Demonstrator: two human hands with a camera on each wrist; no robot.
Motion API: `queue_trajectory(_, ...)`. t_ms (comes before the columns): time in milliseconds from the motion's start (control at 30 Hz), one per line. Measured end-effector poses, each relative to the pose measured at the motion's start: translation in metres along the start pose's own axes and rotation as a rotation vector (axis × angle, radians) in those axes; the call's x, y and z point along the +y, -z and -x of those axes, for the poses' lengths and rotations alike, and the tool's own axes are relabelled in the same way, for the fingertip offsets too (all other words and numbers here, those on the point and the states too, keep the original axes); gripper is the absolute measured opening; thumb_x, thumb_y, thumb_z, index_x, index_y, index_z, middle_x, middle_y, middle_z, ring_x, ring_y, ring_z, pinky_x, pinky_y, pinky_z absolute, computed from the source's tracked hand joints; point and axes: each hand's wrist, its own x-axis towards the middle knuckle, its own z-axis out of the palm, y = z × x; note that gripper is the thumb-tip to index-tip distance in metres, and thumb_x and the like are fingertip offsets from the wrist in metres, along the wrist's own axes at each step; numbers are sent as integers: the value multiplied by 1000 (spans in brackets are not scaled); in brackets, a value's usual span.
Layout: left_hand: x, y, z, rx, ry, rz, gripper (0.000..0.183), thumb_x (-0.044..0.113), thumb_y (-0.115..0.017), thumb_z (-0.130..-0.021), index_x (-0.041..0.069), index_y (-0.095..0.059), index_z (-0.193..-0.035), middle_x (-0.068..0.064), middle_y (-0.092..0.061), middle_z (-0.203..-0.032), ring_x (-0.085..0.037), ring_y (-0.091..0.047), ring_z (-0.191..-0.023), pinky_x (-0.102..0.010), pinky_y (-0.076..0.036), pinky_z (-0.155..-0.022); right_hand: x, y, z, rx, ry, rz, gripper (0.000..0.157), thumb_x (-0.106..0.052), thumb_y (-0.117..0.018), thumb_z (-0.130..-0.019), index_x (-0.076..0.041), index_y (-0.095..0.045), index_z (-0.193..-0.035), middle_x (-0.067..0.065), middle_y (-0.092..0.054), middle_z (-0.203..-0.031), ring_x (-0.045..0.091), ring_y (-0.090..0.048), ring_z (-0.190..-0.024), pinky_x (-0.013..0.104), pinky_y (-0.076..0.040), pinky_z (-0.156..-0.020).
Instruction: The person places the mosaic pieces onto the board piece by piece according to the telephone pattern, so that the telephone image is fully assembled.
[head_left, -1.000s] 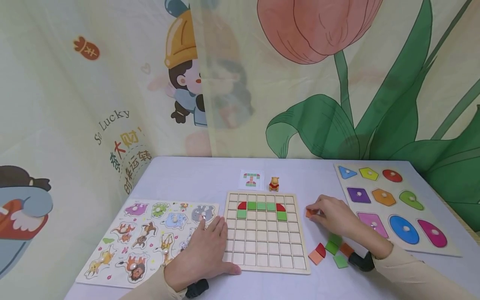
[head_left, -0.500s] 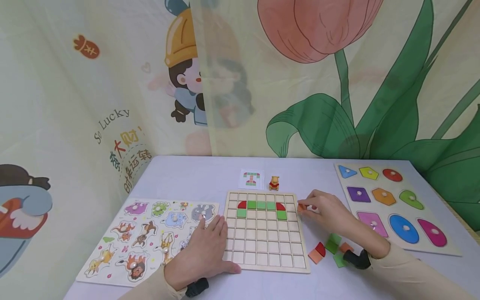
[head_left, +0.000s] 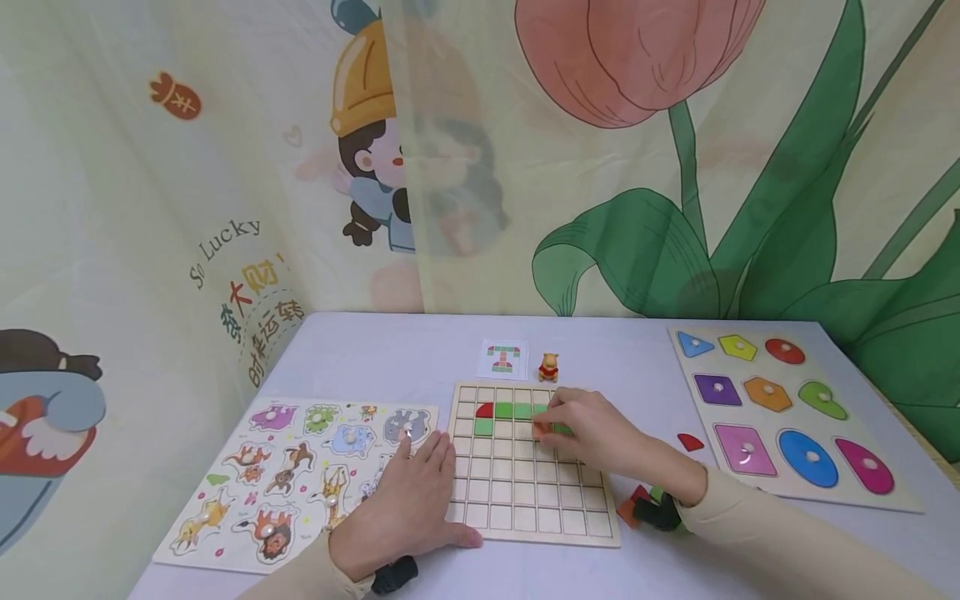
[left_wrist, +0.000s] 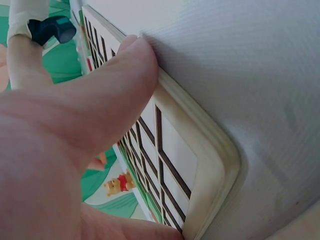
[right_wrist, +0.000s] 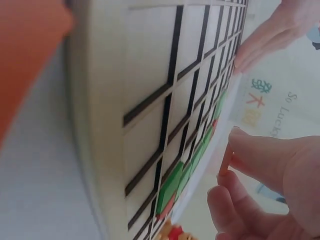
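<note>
In the head view, my right hand [head_left: 588, 429] is above the upper right of the wooden grid board [head_left: 525, 535]. Its thumb and fingertips pinch a small orange tile [right_wrist: 226, 159], seen edge-on in the right wrist view. Green tiles [head_left: 504, 410] and a red quarter-round tile [head_left: 485, 410] lie in the board's upper cells; the hand covers others there. My left hand [head_left: 408, 500] rests along the board's left edge, fingers extended, with the thumb [left_wrist: 125, 75] on the front rim in the left wrist view.
Loose tiles [head_left: 628, 512] lie right of the board, partly under the right wrist; a red tile [head_left: 690, 442] sits apart. An animal puzzle [head_left: 300, 475] is on the left, a shape puzzle [head_left: 765, 417] on the right. Behind the board are a pattern card [head_left: 502, 360] and bear figure [head_left: 548, 367].
My right hand has carried the orange tile leftward from beside the board to above its upper right cells. A red tile on the table has come into view. The left hand stays put.
</note>
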Motion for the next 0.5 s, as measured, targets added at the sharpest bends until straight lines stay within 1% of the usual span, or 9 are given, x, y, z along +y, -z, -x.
queue_trajectory(67,0,-1,0,-7,-1,5,118,86,-61,-76,-3,-46,-151,-18,-44,-161,-31,-37,-154,-60,-31,-121,-2,-5,-7,-5,16,-4,23,-18,-82,-88,-11,-81,-110,-3,-67,-88,11,-57,-76,18,-42,-65)
queue_trajectory(233,1,-3,-1,-10,-7,19,118,86,-61,-76,-4,-46,-151,-19,-44,-161,-32,-38,-153,-61,-31,-121,-2,-14,-18,-12,47,15,22,-17,-83,-87,-12,-82,-108,-2,-67,-87,5,-52,-72,16,-41,-59)
queue_trajectory(333,1,-3,-1,-9,-7,19,119,87,-60,-76,-4,-46,-151,-19,-43,-161,-33,-37,-153,-61,-31,-121,0,-17,-23,-17,59,33,21,-18,-83,-87,-12,-82,-107,-3,-67,-86,3,-49,-71,16,-40,-58)
queue_trajectory(500,0,-1,-1,-13,0,15,118,86,-61,-76,-3,-46,-151,-18,-44,-161,-32,-37,-153,-61,-31,-121,1,-19,-29,-32,62,64,21,-18,-83,-86,-14,-83,-107,-3,-68,-86,4,-48,-70,17,-39,-56)
